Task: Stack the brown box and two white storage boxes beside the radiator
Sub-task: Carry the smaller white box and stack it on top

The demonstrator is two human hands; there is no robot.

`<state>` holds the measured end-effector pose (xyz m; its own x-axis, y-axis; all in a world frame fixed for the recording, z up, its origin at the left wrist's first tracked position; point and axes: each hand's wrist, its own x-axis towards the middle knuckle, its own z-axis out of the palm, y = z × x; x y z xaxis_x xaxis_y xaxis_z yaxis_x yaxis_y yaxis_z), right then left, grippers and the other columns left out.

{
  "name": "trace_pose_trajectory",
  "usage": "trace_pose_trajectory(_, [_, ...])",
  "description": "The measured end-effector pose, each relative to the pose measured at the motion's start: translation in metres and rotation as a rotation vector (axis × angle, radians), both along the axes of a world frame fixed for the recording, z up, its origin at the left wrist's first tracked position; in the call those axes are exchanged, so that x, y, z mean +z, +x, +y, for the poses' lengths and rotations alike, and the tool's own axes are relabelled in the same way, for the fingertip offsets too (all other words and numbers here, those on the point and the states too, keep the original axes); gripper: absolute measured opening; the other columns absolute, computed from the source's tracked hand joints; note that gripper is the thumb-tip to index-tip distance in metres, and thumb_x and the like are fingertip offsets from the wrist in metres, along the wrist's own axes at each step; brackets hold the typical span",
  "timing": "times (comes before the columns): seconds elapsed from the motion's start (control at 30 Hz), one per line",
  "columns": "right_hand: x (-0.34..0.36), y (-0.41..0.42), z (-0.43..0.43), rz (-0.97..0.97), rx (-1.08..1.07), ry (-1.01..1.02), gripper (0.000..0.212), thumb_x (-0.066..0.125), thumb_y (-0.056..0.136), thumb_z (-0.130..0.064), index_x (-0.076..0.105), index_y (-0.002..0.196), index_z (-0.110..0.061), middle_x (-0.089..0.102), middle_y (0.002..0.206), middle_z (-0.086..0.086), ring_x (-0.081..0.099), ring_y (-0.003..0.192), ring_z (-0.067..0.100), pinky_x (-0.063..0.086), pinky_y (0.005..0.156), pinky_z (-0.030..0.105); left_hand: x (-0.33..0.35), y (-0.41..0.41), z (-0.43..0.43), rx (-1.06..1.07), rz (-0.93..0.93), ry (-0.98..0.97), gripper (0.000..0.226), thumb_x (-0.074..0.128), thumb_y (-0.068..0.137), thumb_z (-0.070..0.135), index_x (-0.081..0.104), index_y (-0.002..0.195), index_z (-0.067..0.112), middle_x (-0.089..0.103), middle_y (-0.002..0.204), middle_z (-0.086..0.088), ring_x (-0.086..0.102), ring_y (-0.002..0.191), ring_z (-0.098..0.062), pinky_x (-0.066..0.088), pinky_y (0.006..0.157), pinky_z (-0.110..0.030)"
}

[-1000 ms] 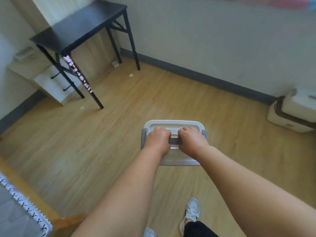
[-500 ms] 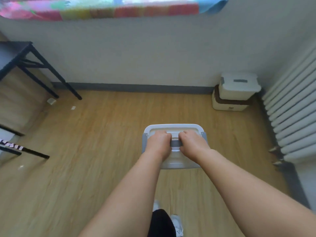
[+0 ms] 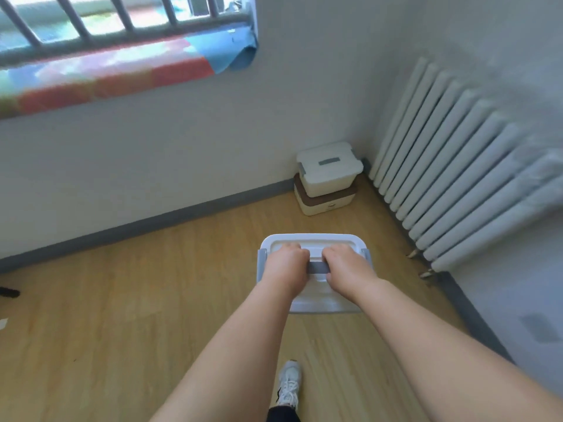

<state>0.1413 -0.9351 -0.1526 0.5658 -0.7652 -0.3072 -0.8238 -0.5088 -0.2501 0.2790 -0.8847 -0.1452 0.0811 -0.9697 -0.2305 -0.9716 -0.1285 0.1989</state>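
Observation:
A white storage box [image 3: 316, 300] with grey side clips hangs above the wooden floor, carried by its grey top handle. My left hand [image 3: 286, 264] and my right hand [image 3: 347, 266] are both closed around that handle, side by side. In the far corner beside the white radiator [image 3: 466, 175] the brown box [image 3: 326, 199], cream with a brown lid, stands on the floor. A second white storage box [image 3: 329, 167] rests on top of it. The held box is well short of that stack.
A grey skirting board [image 3: 152, 223] runs along the wall ahead. A window sill with a colourful cloth [image 3: 115, 77] and metal bars is at upper left. My white shoe [image 3: 288, 383] is on the floor below the box.
My view has swung right and moved forward. The black table has left the frame, and the radiator and corner stack are now closer. Both hands keep their hold on the handle.

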Motion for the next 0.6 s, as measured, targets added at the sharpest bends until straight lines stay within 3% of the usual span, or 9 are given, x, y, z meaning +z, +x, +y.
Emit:
trace_pose_trajectory(0.13, [0.01,0.0,-0.054,-0.017,-0.089,-0.007,0.013,0.048,0.085,-0.008,0.045,0.089,-0.02,0.053,0.106,0.006,0.048,0.105,0.026,0.045,0.082,0.039,0.002,0.004,-0.068,-0.087,-0.002,-0.004,0.021,0.052,0.089,0.017,0.065,0.104,0.014,0.058,0.105,-0.006,0.053,0.103,-0.026,0.045,0.07,-0.034])
trace_pose_trajectory(0.4, [0.008,-0.021,-0.157,-0.002,-0.217,-0.027,0.012,0.048,0.087,-0.009,0.051,0.093,-0.018,0.052,0.104,0.004,0.047,0.103,0.023,0.037,0.073,0.033,-0.004,-0.014,-0.189,-0.224,-0.022,0.043,0.023,0.057,0.09,0.024,0.063,0.11,0.017,0.058,0.104,-0.004,0.054,0.101,-0.024,0.046,0.071,-0.034])
trace_pose_trajectory(0.6, [-0.004,-0.037,-0.248,-0.027,-0.211,0.006,0.017,0.047,0.086,-0.007,0.041,0.084,-0.023,0.043,0.091,-0.001,0.045,0.096,0.023,0.036,0.071,0.033,-0.012,-0.03,-0.278,-0.232,-0.036,0.062,0.025,0.057,0.089,0.026,0.062,0.112,0.017,0.058,0.106,-0.005,0.052,0.101,-0.025,0.045,0.072,-0.034])
